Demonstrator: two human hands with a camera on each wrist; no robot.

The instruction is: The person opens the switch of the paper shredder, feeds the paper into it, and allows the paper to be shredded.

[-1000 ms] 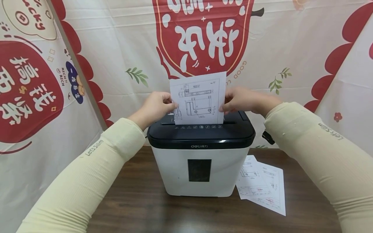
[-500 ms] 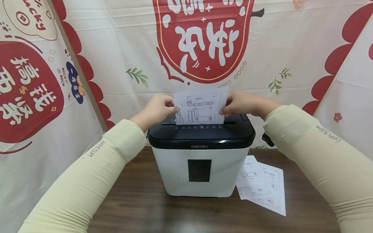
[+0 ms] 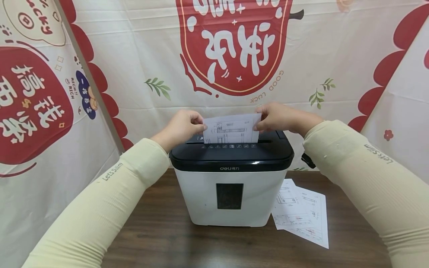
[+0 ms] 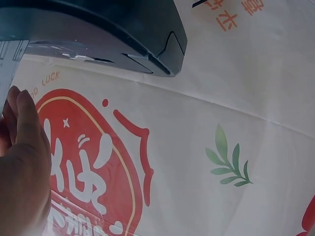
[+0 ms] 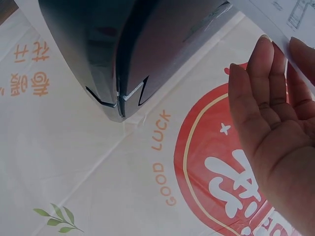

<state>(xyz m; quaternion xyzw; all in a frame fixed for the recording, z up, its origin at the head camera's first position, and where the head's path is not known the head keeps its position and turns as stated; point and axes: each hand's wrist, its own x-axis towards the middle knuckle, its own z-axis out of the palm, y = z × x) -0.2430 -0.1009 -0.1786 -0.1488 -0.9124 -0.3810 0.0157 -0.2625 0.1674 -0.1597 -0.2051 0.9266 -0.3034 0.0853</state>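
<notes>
A white sheet of paper [image 3: 231, 128] printed with a technical drawing stands upright in the slot of a paper shredder [image 3: 231, 158]. The shredder has a black lid and a white bin with a dark window. My left hand [image 3: 185, 125] pinches the sheet's left edge between thumb and fingers. On the opposite edge, my right hand [image 3: 278, 118] pinches it near the top corner. The sheet's lower part is hidden inside the shredder. In the right wrist view, the thumb and fingers of the right hand [image 5: 275, 108] lie on either side of the paper [image 5: 290, 24].
Two overlapping printed sheets [image 3: 301, 216] lie on the dark wooden table [image 3: 161, 230], right of the shredder. A white cloth [image 3: 144, 44] with red and green prints hangs behind and at the sides. Something small and black [image 3: 308, 160] shows by the right sleeve.
The sheet has sunk steadily down into the slot, so much less of it shows above the lid. Both hands keep their hold at its edges and have barely moved.
</notes>
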